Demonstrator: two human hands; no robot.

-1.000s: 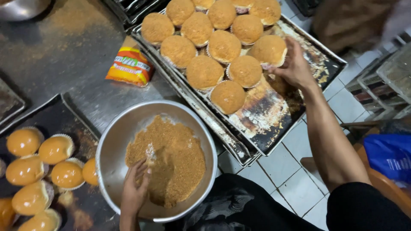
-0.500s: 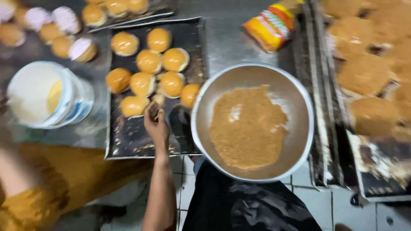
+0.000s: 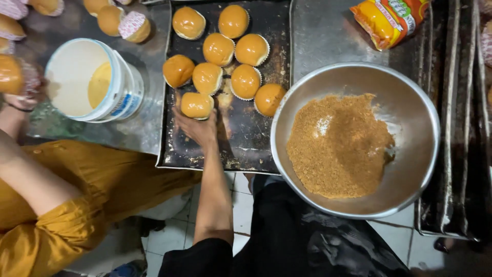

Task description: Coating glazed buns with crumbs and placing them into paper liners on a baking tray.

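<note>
Now gripping a bun point(image 3: 197, 105) on the dark tray point(image 3: 256, 154) with the left hand point(image 3: 197, 128), having left the crumb bowl point(image 3: 410, 102).

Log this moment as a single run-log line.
left hand: on bun | dark tray: nine buns | steel bowl: brown crumbs, beside tray | right hand: out of view

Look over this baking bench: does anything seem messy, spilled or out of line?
The dark tray is streaked with baked-on residue and crumbs. The bun under the left hand sits askew, below the others. Crumbs in the metal bowl stay inside. Nothing looks spilled.
</note>
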